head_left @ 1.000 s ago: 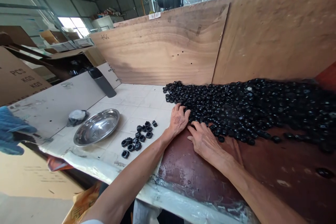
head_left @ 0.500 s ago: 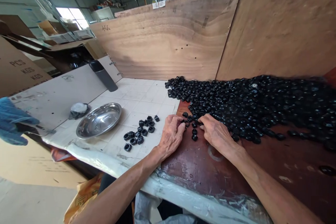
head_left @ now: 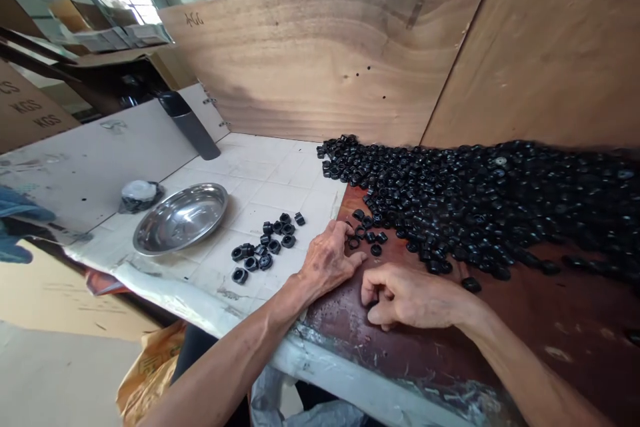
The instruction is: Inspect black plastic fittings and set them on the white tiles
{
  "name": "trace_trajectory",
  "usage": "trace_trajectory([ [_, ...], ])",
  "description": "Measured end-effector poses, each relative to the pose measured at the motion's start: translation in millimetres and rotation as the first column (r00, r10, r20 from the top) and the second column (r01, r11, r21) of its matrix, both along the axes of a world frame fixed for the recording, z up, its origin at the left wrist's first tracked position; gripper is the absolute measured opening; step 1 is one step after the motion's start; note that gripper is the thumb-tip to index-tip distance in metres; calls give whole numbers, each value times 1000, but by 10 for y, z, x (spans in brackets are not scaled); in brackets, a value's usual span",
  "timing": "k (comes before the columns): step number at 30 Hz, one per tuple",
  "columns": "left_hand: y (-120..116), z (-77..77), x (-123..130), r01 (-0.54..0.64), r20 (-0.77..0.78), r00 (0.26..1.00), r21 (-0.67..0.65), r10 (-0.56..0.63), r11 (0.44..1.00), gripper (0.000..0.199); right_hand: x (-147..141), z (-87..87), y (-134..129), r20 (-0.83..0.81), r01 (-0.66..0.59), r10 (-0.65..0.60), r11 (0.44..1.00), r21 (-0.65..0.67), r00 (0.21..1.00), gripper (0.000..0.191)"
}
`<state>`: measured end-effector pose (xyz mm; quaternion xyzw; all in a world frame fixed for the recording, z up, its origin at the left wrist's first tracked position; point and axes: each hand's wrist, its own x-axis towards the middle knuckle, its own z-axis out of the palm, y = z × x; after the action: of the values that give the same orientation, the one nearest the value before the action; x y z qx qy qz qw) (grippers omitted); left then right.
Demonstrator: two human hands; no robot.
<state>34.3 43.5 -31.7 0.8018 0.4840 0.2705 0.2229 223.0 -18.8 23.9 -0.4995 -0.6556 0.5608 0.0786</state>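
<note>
A large heap of small black parts (head_left: 450, 193) spreads over the reddish-brown board (head_left: 360, 327) on the right. A few loose black rings and caps (head_left: 370, 236) lie at its near left edge. My left hand (head_left: 327, 257) rests beside them, thumb and fingers apart, fingertips touching the nearest rings. Closer to the front edge, my right hand (head_left: 407, 297) is curled over the board with thumb and fingers drawn together; a dark bit shows between them, too hidden to make out. Several black nuts (head_left: 265, 247) lie grouped on the white surface to the left.
A shiny metal bowl (head_left: 183, 219) and a small wrapped bundle (head_left: 140, 195) stand on the left. A dark bottle (head_left: 190, 127) leans by the side panel. Behind everything rises a wooden board (head_left: 320, 53). Blue cloth (head_left: 20, 213) hangs at the far left.
My right hand has pulled back from the heap toward the front edge and curled up. My left hand's thumb and fingers have spread. Loose parts near it have shifted, and the view has tilted down.
</note>
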Motion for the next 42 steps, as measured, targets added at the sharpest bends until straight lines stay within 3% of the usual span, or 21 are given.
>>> trace_trajectory([
  [2,9,-46,2,33,-31,999,63,-31,997,21,7,-51,35,111,28,-40,994,109,993,11],
  [5,20,-83,6,66,-40,997,117,-61,991,9,94,-122,164,104,198,-227,951,238,968,8],
  [7,25,-86,3,80,-45,996,131,-74,988,13,154,-142,234,31,320,-335,920,226,942,15],
  [10,25,-81,-1,112,-64,993,128,-104,985,18,161,-133,253,-148,447,-431,890,93,890,24],
  [14,23,-93,11,110,-28,994,157,-107,981,22,64,-112,205,-342,557,-545,827,-71,765,19],
  [22,45,-85,24,153,-39,988,201,-148,967,10,27,-193,228,-259,648,-601,743,169,756,18],
  [29,10,27,10,274,224,923,188,-313,943,12,-110,-242,199,-470,689,-557,705,166,684,21],
  [32,-33,90,25,240,358,897,101,-260,965,9,-112,-233,197,-507,717,-567,679,160,650,22],
  [36,-79,138,51,275,567,810,-145,-148,950,23,-95,-173,195,-524,757,-600,637,145,605,27],
  [42,-87,207,76,353,776,630,-251,-31,901,31,-79,-102,176,-546,740,-585,665,100,600,43],
])
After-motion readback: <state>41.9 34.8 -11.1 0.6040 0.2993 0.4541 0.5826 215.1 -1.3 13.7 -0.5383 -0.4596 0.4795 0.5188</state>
